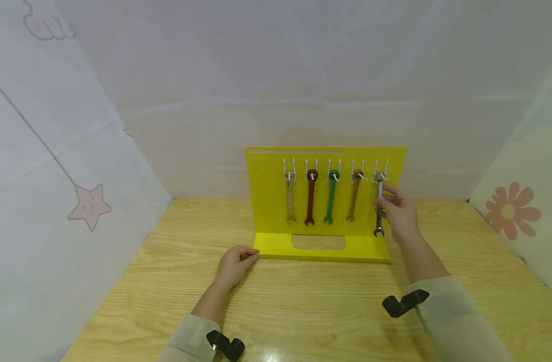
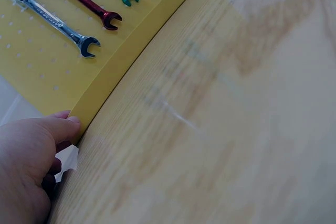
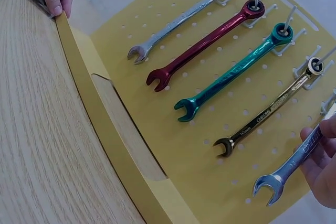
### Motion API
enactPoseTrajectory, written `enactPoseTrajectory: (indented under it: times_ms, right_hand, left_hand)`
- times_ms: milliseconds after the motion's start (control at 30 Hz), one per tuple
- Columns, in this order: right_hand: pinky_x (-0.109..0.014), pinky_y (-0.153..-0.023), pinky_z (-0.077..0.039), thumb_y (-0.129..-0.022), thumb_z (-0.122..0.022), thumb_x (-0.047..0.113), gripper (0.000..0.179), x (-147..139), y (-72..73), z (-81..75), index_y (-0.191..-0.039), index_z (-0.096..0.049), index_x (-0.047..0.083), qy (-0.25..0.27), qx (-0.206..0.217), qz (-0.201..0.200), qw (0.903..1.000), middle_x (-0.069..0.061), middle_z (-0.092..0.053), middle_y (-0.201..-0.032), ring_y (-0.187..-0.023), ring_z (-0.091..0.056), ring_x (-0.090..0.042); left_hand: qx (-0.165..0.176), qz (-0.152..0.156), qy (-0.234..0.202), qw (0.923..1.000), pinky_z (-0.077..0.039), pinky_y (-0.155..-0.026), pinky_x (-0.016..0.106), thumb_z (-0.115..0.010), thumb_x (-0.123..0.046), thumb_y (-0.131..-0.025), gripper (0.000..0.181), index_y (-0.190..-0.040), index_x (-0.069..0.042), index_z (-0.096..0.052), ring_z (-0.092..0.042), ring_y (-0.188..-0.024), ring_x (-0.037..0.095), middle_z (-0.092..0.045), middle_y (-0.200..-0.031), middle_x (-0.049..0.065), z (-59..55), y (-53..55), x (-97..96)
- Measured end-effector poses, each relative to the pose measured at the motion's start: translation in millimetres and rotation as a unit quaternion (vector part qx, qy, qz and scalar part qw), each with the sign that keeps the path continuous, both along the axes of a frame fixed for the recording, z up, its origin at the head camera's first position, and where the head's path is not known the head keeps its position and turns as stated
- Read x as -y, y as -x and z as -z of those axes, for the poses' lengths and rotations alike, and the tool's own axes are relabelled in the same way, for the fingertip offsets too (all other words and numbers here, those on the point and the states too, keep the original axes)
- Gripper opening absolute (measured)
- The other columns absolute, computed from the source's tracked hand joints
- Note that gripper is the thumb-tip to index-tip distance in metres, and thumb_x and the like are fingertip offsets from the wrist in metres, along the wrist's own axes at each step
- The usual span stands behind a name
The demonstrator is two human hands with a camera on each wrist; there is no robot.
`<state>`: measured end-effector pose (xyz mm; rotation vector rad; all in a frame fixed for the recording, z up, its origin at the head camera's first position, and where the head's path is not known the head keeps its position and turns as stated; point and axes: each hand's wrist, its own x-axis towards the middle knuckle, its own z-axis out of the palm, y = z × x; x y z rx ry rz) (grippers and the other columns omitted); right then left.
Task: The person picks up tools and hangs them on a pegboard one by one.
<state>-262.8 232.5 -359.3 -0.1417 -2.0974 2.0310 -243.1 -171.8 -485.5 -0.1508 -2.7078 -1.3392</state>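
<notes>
A yellow pegboard stand [image 1: 271, 201] stands on the table with wrenches hanging by their ring ends. My left hand [image 1: 233, 264] pinches the front left corner of its base between thumb and fingers. At the far right hook, my right hand [image 1: 400, 213] holds a silver combination wrench [image 3: 286, 174] by its shank. That wrench's open end points down, and its ring end is at the hook [image 1: 381, 176]. To its left hang a gold wrench [image 3: 268, 111], a green wrench [image 3: 236, 74], a red wrench [image 3: 202, 48] and another silver wrench [image 2: 52, 20].
The wooden table [image 1: 303, 306] stretches in front of the stand and to both sides. A pale cloth backdrop [image 1: 303, 75] rises behind it. The stand's base has a cut-out slot [image 1: 318, 242]. Black wrist mounts [image 1: 404, 303] sit on both sleeves.
</notes>
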Motion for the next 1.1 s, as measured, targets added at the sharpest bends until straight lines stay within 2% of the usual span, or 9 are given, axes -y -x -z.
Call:
enactPoseTrajectory:
  times_ms: [400, 567, 733, 800, 967, 1100]
  right_hand:
    - [-0.008, -0.08, -0.05, -0.099, -0.059, 0.019, 0.048, 0.5, 7.5, 3.1, -0.143, -0.047, 0.007, 0.009, 0.055, 0.032, 0.9979, 0.018, -0.056, -0.102, -0.095, -0.056, 0.002]
    - [-0.008, -0.08, -0.05, -0.099, -0.059, 0.02, 0.048, 0.4, 11.4, 4.7, -0.142, -0.047, 0.003, 0.013, 0.062, 0.039, 0.9972, 0.017, -0.055, -0.102, -0.095, -0.055, 0.003]
    - [-0.017, -0.096, -0.049, -0.099, -0.058, 0.023, 0.047, 0.4, 15.0, 5.4, -0.141, -0.049, 0.004, 0.005, 0.077, 0.051, 0.9957, 0.016, -0.053, -0.105, -0.102, -0.053, 0.0]
    - [-0.019, -0.097, -0.049, -0.099, -0.059, 0.024, 0.046, 0.1, 16.3, 6.1, -0.139, -0.05, 0.005, 0.006, 0.079, 0.053, 0.9954, 0.015, -0.053, -0.105, -0.102, -0.053, -0.001]
    - [-0.008, -0.082, -0.049, -0.098, -0.06, 0.022, 0.041, -0.5, 17.4, 7.6, -0.135, -0.053, 0.005, 0.013, 0.071, 0.05, 0.9962, 0.015, -0.053, -0.103, -0.098, -0.053, 0.001]
    - [-0.009, -0.083, -0.05, -0.098, -0.06, 0.022, 0.037, -1.1, 17.3, 7.6, -0.132, -0.055, 0.007, 0.02, 0.068, 0.045, 0.9965, 0.015, -0.054, -0.102, -0.097, -0.053, 0.0]
  left_hand:
    - [0.003, 0.0, -0.005, 1.0, -0.052, -0.087, 0.042, -0.071, -0.017, -0.09, 0.012, -0.099, -0.013, -0.077, -0.063, -0.097, 0.021, -0.071, -0.104, 0.004, 0.5, 0.2, 0.3]
    - [0.006, -0.002, -0.005, 1.0, -0.052, -0.087, 0.042, -0.071, -0.018, -0.09, 0.012, -0.1, -0.013, -0.077, -0.063, -0.098, 0.022, -0.071, -0.104, 0.004, -0.9, 0.0, 0.4]
    - [0.008, -0.001, -0.002, 1.0, -0.052, -0.087, 0.041, -0.071, -0.018, -0.09, 0.013, -0.101, -0.013, -0.077, -0.063, -0.097, 0.021, -0.071, -0.104, 0.004, -2.1, -0.8, -0.4]
    - [0.008, 0.0, 0.001, 1.0, -0.052, -0.086, 0.041, -0.071, -0.018, -0.09, 0.013, -0.101, -0.013, -0.077, -0.063, -0.097, 0.021, -0.071, -0.105, 0.004, -2.1, -1.0, -0.4]
    - [0.008, -0.002, 0.002, 1.0, -0.052, -0.086, 0.041, -0.071, -0.017, -0.09, 0.012, -0.1, -0.013, -0.077, -0.063, -0.097, 0.021, -0.071, -0.105, 0.004, -1.9, -1.7, -0.3]
    - [0.002, -0.001, 0.005, 1.0, -0.052, -0.084, 0.039, -0.07, -0.017, -0.091, 0.012, -0.1, -0.012, -0.077, -0.063, -0.095, 0.021, -0.071, -0.103, 0.005, -2.2, -2.8, -0.4]
